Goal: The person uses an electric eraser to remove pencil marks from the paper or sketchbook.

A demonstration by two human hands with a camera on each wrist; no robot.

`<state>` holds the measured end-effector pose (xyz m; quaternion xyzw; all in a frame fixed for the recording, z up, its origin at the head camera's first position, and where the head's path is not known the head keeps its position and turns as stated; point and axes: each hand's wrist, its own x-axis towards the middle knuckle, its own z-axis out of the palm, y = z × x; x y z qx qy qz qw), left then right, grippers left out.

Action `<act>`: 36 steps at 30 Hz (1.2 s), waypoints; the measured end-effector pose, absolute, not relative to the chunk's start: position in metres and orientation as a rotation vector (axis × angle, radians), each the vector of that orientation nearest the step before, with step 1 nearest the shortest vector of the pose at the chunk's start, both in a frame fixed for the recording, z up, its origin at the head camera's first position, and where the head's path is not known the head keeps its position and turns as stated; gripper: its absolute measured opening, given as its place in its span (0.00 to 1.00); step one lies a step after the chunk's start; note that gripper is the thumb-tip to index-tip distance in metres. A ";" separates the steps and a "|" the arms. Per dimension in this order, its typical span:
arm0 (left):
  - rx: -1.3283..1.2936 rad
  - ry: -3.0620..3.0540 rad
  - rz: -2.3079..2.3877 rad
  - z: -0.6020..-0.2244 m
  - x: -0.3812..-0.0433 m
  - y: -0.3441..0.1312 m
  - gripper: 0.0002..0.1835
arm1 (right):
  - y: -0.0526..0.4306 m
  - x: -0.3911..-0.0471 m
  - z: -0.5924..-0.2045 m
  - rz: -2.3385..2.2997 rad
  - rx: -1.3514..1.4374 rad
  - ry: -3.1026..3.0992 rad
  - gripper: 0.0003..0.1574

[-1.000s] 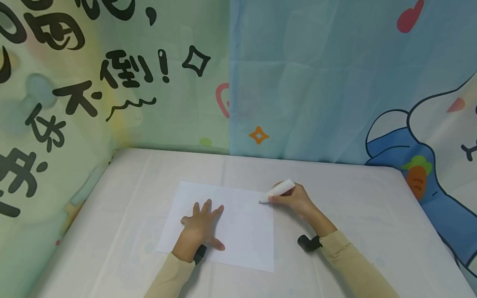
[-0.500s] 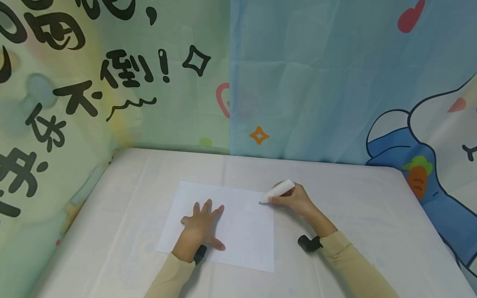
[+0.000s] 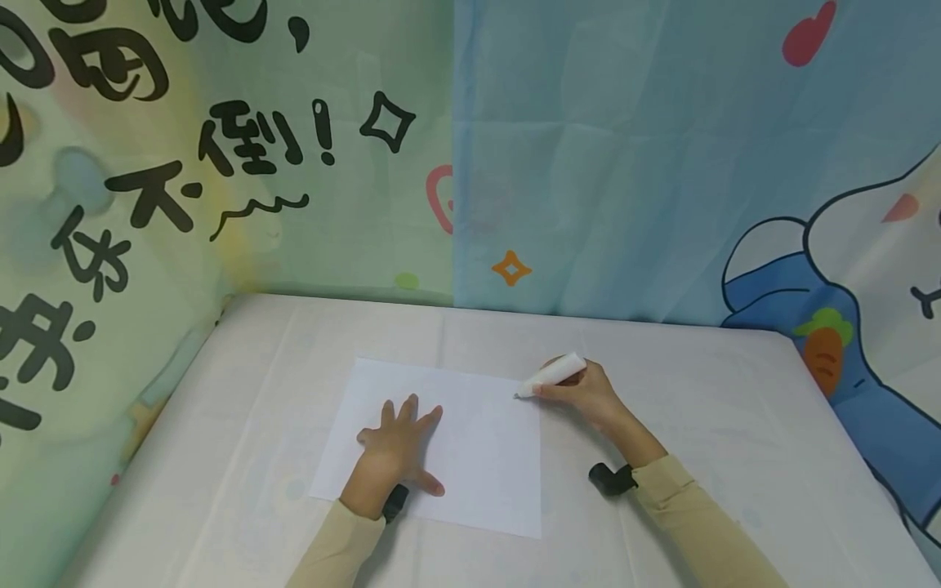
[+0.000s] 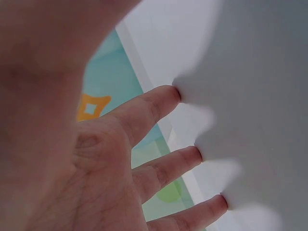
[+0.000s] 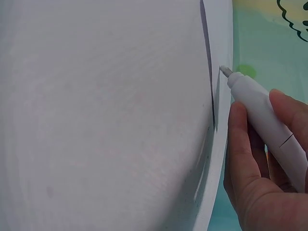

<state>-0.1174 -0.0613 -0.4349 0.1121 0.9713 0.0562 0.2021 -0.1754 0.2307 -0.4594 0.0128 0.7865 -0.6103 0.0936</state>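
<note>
A blank-looking white sheet of paper (image 3: 485, 457) lies on the white-covered table. My left hand (image 3: 397, 449) is spread on its left half, fingers apart and fairly straight. In the left wrist view, fingertips (image 4: 192, 155) press on the white surface. My right hand (image 3: 590, 395) grips a white marker pen (image 3: 553, 374) near the sheet's far right corner. The right wrist view shows the marker's grey tip pointing away from the fingers, at the sheet's corner. Whether the tip touches the paper I cannot tell. No cap is seen on it.
White cloth covers the table (image 3: 706, 425). Behind it hangs a blue printed curtain (image 3: 625, 163), and a green one with black lettering (image 3: 353, 245) is at the left. Black wrist mounts (image 3: 610, 480) sit by the beige sleeves (image 3: 691, 514).
My right hand and the marker pen have shifted very slightly right and away from me. The left hand and the sheet stay in place.
</note>
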 end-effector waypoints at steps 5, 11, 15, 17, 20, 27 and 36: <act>0.311 2.716 0.154 -0.434 -0.117 -0.061 0.60 | 0.229 -0.175 -0.457 -1.811 0.008 2.332 0.28; 0.317 2.718 0.149 -0.435 -0.117 -0.061 0.59 | 0.227 -0.174 -0.456 -1.763 -0.004 2.356 0.28; 0.317 2.719 0.152 -0.435 -0.117 -0.061 0.59 | 0.227 -0.176 -0.457 -1.750 0.018 2.368 0.28; 0.316 2.718 0.155 -0.435 -0.117 -0.061 0.60 | 0.228 -0.177 -0.457 -1.753 0.023 2.368 0.28; 0.314 2.713 0.155 -0.436 -0.117 -0.062 0.60 | 0.229 -0.177 -0.457 -1.758 0.022 2.369 0.28; 0.315 2.709 0.151 -0.435 -0.118 -0.062 0.60 | 0.228 -0.177 -0.455 -1.745 -0.016 2.372 0.27; 0.319 2.712 0.157 -0.435 -0.118 -0.062 0.60 | 0.228 -0.178 -0.455 -1.745 0.003 2.375 0.28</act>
